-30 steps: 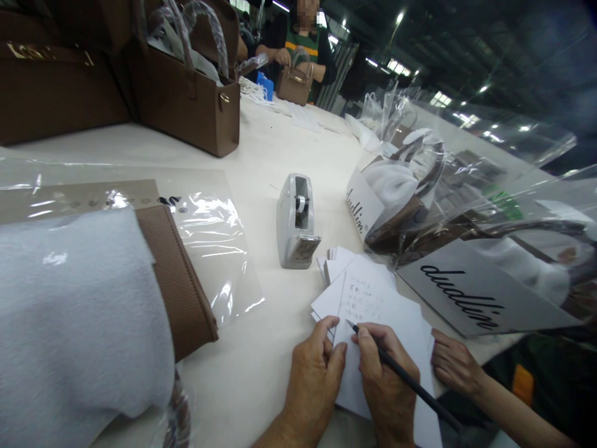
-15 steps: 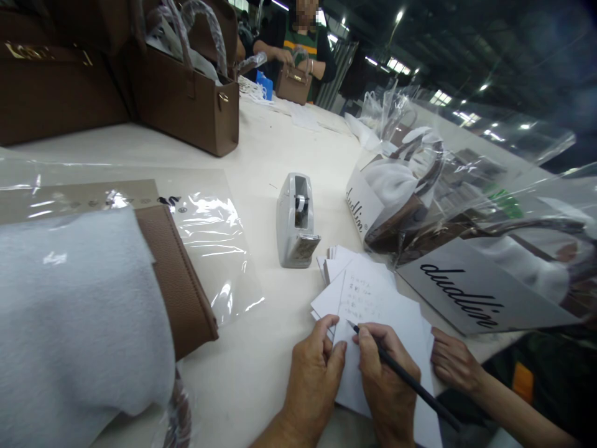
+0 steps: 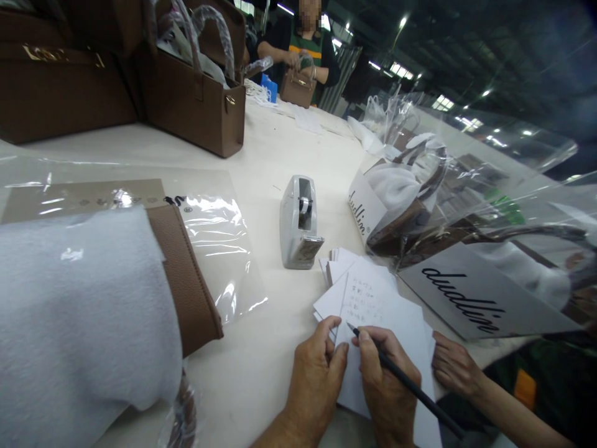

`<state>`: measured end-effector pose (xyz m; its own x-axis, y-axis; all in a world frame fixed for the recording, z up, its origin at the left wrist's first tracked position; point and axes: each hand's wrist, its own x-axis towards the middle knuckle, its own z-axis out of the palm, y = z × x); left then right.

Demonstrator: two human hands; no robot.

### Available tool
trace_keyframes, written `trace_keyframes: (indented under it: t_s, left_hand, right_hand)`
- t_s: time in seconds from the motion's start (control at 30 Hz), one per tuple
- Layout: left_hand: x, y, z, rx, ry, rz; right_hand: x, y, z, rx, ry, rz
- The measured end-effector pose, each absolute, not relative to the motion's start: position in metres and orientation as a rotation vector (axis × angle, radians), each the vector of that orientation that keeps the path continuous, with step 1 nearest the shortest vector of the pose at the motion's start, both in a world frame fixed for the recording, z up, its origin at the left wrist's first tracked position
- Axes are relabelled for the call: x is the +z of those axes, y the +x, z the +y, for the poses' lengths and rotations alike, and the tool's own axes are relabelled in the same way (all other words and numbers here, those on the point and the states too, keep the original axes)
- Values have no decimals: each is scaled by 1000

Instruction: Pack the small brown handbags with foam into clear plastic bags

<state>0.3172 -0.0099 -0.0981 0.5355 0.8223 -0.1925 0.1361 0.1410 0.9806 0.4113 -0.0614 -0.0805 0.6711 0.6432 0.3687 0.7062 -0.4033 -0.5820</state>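
Note:
My right hand (image 3: 388,379) grips a dark pencil (image 3: 410,387), its tip resting on a white sheet of paper (image 3: 379,306) that bears a few lines of handwriting. My left hand (image 3: 313,381) lies curled beside it, fingertips pressing the sheet's left edge down on the table. The sheet tops a loose pile of small white cards (image 3: 334,269). A grey tape dispenser (image 3: 298,223) stands just beyond the pile.
Another person's hand (image 3: 454,368) rests on the table edge to my right. Brown handbags in clear plastic (image 3: 420,211) lie right, a bag under white cloth (image 3: 84,311) left, upright bags (image 3: 196,99) far left. A co-worker (image 3: 305,56) handles a bag at the far end.
The view has shifted slightly; both hands, the pencil and the paper stay where they were.

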Motion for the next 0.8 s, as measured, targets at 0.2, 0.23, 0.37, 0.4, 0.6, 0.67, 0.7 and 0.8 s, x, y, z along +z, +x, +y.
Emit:
trace_keyframes:
  t_s: [0.2, 0.23, 0.37, 0.4, 0.6, 0.67, 0.7, 0.8]
  left_hand:
    - [-98, 318, -10, 608, 1367, 922]
    - [-98, 319, -10, 608, 1366, 924]
    - [-99, 319, -11, 603, 1371, 926]
    - [-98, 319, -11, 601, 1374, 928]
    - [-98, 317, -9, 602, 1380, 921]
    - [-98, 317, -9, 607, 1380, 926]
    - [-98, 317, -9, 611, 1380, 929]
    - [-99, 318, -10, 616, 1378, 927]
  right_hand:
    - [-80, 412, -61, -119, -2161, -1074]
    - [-80, 412, -61, -131, -2164, -1071]
    - [-80, 413, -62, -157, -2167, -1030]
    - [-81, 413, -62, -144, -2170, -1003]
    - [-83, 411, -65, -41, -2176, -820]
    - [-82, 410, -65, -29, -2177, -829]
    - [-82, 410, -64, -26, -2181, -838]
    - [-80, 411, -62, -34, -2200, -875]
